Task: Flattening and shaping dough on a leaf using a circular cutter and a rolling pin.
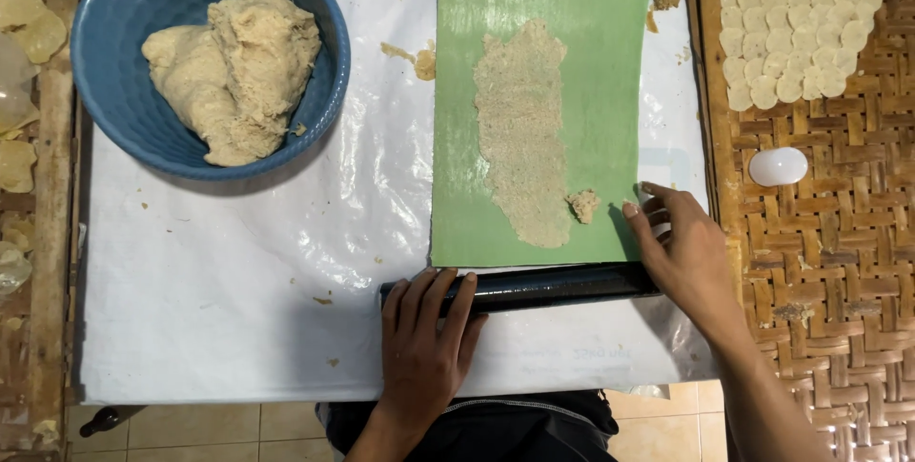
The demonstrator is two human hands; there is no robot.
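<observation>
1. Resting flat, the left hand [424, 348] lies with fingers spread over the left end of the roller [534, 287], a dark, glossy tube lying crosswise at 6 o'clock of the green sheet [591, 61]; the palm presses on top, no closed grasp
2. The right hand [681, 252] sits at 3 o'clock of the roller's other end, fingers loosely curled and open, fingertips touching the sheet's lower right edge; it grips nothing that I can see
3. The flattened dough [521, 128] runs as a long ragged strip down the sheet's middle, with a small loose crumb [582, 205] at its 4 o'clock
4. By my judgement the roller is stiff, smooth and likely slippery, so it is best pressed from above near both ends, as the left palm does
5. The rolled dough looks thin, soft and crumbly at its edges, likely to tear if lifted bare; the sheet under it seems flexible and is the safer thing to hold, by an edge or corner
6. At 10 o'clock a blue bowl [124, 109] holds a big dough lump [238, 71], which looks heavy, moist and sticky
7. At 2 o'clock pale cut discs [801, 14] lie in rows on a woven tray [839, 262], with a small white cap [778, 166] just below them
</observation>
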